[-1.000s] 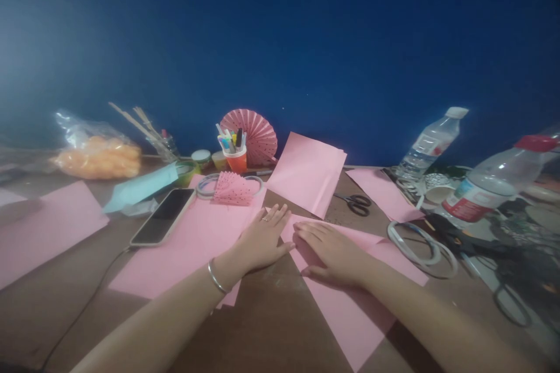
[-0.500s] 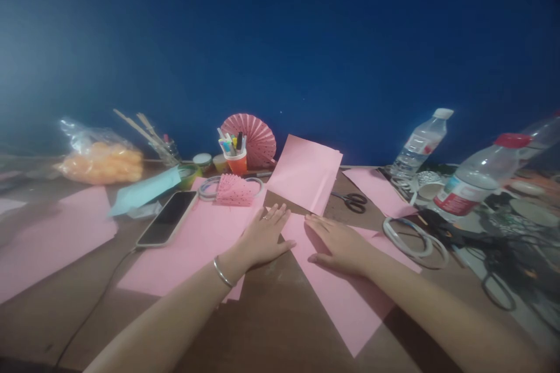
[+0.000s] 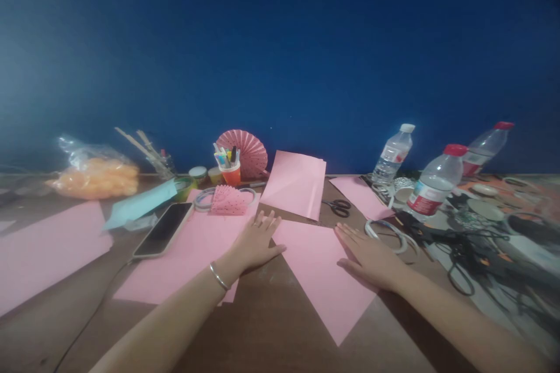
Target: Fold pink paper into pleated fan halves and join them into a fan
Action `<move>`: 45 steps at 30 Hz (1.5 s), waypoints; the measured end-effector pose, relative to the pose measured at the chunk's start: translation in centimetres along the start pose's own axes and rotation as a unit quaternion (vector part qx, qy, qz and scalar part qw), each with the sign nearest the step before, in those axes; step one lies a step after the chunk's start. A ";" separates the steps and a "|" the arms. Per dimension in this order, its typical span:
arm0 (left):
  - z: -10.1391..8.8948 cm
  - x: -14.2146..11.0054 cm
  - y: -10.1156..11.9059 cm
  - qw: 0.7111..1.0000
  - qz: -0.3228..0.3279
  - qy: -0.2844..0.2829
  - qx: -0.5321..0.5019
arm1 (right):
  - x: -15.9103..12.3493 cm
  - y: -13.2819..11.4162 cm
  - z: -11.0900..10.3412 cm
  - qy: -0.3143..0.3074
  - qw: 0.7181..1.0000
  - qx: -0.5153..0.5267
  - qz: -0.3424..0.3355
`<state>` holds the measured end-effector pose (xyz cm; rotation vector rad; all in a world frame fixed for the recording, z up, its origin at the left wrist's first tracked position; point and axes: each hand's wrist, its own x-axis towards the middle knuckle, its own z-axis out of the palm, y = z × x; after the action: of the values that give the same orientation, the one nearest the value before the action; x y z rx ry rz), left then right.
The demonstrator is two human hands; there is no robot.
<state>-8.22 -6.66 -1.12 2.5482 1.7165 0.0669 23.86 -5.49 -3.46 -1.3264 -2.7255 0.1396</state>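
Observation:
A sheet of pink paper [image 3: 315, 268] lies at an angle on the brown table, one corner pointing toward me. My right hand [image 3: 370, 256] rests flat on its right part, fingers stretched out. My left hand [image 3: 258, 242], with a ring and a silver bangle [image 3: 219, 275], lies flat at the sheet's left corner, fingers extended. Under and left of that hand is a stack of pink paper [image 3: 175, 274]. Behind the hands lies another pink piece, folded paper [image 3: 294, 183], with black-handled scissors [image 3: 339, 207] at its right.
A phone [image 3: 164, 230] with a cable lies left, beside a pleated pink strip [image 3: 228, 200] and tape rolls [image 3: 203, 199]. A pen cup [image 3: 231, 173] and pink paper fan [image 3: 247, 151] stand behind. Bottles [image 3: 431, 186], tape rolls [image 3: 389, 236] and tangled black cords crowd the right.
My right hand has slid rightward across the pink sheet, uncovering more of it. My left hand stays in nearly the same place. The view has tilted up and turned slightly right.

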 end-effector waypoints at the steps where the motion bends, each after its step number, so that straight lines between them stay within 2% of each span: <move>1: 0.0 -0.1 0.0 1.000 -0.004 0.004 0.000 | -0.4 0.3 0.3 0.006 1.000 -0.012 0.008; 5: 0.4 -0.3 0.1 0.999 -0.028 0.027 0.014 | -1.3 1.0 1.1 0.032 0.997 -0.054 0.038; 11: 0.8 -0.8 0.6 0.983 -0.144 0.089 0.064 | -1.4 0.5 0.8 0.032 0.995 -0.069 0.069; 13: 0.6 -0.8 0.0 0.977 -0.173 0.108 0.065 | -1.4 0.3 0.6 0.030 0.994 -0.066 0.079; 16: -0.1 -0.8 -1.7 0.954 -0.235 0.176 0.060 | -1.3 0.2 0.6 0.029 0.994 -0.057 0.084; 17: -0.4 -0.8 -2.3 0.949 -0.238 0.197 0.056 | -1.3 0.3 0.6 0.030 0.994 -0.055 0.085; 18: -0.6 -0.8 -2.6 0.951 -0.225 0.209 0.047 | -1.3 0.3 0.6 0.029 0.994 -0.053 0.086; 20: -0.8 -0.7 -2.9 0.969 -0.158 0.190 0.018 | -1.2 0.4 0.4 0.027 0.995 -0.051 0.085; 23: -0.6 -0.7 -1.9 0.995 -0.025 0.099 -0.022 | -0.9 0.5 -0.2 0.015 0.996 -0.049 0.076; 26: -0.2 -0.8 -0.6 0.999 0.032 0.030 -0.022 | -0.3 0.1 -1.2 0.007 0.995 -0.056 0.078; 29: -0.1 -1.0 0.0 0.999 0.026 0.020 -0.008 | 0.9 -1.4 -2.2 0.025 0.994 -0.069 0.086; 33: -0.3 -1.3 0.1 1.000 0.004 0.018 0.007 | 3.1 -5.1 -2.8 0.057 0.997 -0.028 0.051; 35: -0.4 -1.3 0.1 1.000 -0.003 0.021 0.014 | 4.4 -7.1 -2.7 0.056 0.998 0.012 0.008; 38: -0.3 -1.3 0.1 0.999 -0.009 0.027 0.024 | 6.0 -9.5 -1.9 0.038 0.992 0.071 -0.097; 39: -0.3 -1.3 0.2 0.999 -0.013 0.028 0.027 | 6.3 -9.9 -1.6 0.029 0.991 0.084 -0.104; 42: -0.5 -1.2 0.1 0.998 -0.021 0.031 0.041 | 6.5 -9.8 -1.0 0.004 0.991 0.101 -0.087; 45: -0.7 -1.1 0.0 0.998 -0.020 0.031 0.051 | 5.4 -8.0 -0.9 -0.020 0.992 0.105 -0.066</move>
<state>-8.65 -7.69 -0.45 2.6081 1.8382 0.0601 14.42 -6.13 -1.21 -1.0947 -2.7300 0.4328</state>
